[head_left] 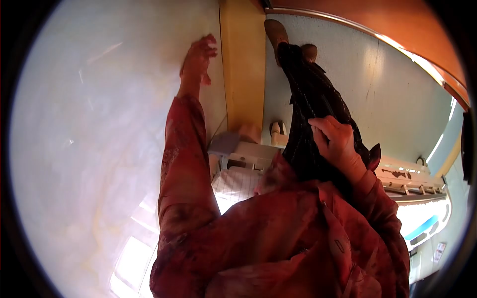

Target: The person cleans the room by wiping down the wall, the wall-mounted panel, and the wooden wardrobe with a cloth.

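Note:
Stretched out at the upper left, my left hand (198,57) is in front of the pale glossy wall (99,89), close to the yellow vertical strip (243,59). Its fingers are apart and hold nothing; whether it touches the wall I cannot tell. My right hand (335,139) is in front of the dark trousers (318,94), its fingers curled in with the thumb near them. What those fingers hold, if anything, is hidden. Both forearms are in red patterned sleeves.
An orange-brown panel (397,25) curves along the top right. Brown shoes (276,32) stand on the grey floor (387,89). A whitish bench-like piece with worn paint (402,174) is at the right. A grey box-like thing (224,143) sits below the yellow strip.

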A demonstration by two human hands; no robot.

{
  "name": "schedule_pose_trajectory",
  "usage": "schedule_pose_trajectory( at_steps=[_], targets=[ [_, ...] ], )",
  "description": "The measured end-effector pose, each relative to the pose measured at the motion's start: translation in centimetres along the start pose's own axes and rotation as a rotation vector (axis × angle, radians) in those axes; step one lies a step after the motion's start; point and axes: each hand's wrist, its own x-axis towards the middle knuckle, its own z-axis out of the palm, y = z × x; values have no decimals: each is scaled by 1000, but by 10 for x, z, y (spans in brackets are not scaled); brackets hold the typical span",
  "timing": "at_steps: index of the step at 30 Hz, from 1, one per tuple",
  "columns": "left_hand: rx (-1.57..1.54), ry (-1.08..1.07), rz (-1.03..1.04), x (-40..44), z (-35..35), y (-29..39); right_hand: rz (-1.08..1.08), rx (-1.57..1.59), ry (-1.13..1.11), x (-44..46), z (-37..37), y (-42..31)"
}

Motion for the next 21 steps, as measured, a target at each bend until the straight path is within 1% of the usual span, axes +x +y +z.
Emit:
schedule_pose_trajectory(
  at_steps=[2, 3, 4, 5, 7, 8, 10, 12, 13, 14, 16, 17, 18, 19, 20, 21],
  targets=[
    [534, -180, 115, -31, 10, 59, 8, -1, 0, -2, -1, 2],
    [45, -113, -425, -43, 24, 87, 9, 5, 4, -3, -1, 4],
    [-228, -100, -692, -65, 32, 99, 8, 14, 4, -4, -1, 5],
    [-476, -16, -964, -87, 40, 110, 16, 21, 5, -5, -1, 4],
    [-492, -9, -966, -144, 58, 104, -11, 48, 0, -5, -2, 2],
    [-307, -173, -940, -169, 61, 107, -7, 50, 4, -5, -1, 3],
    [-116, -338, -907, -195, 60, 125, -48, 76, 8, -6, 0, 4],
    [416, -557, -584, -213, 58, 148, -43, 84, -10, -7, 1, 4],
    [419, -558, -582, -216, 55, 152, -44, 81, -21, -8, 2, 4],
    [283, -594, -752, -219, 50, 156, -42, 83, -19, -10, 3, 2],
    [139, -626, -920, -222, 45, 157, -11, 114, -1, -9, 3, 0],
    [205, -556, -676, -219, 45, 153, -9, 112, -3, -5, 3, 2],
    [269, -483, -433, -221, 45, 149, -10, 94, 45, -7, 1, 4],
    [273, -483, -431, -234, 49, 137, -13, 78, 96, -15, -1, 4],
    [100, -462, -557, -248, 57, 114, -11, 9, 110, -24, -8, 8],
    [15, -449, -614, -246, 59, 108, -18, 6, 118, -31, -16, 15]
  ],
)
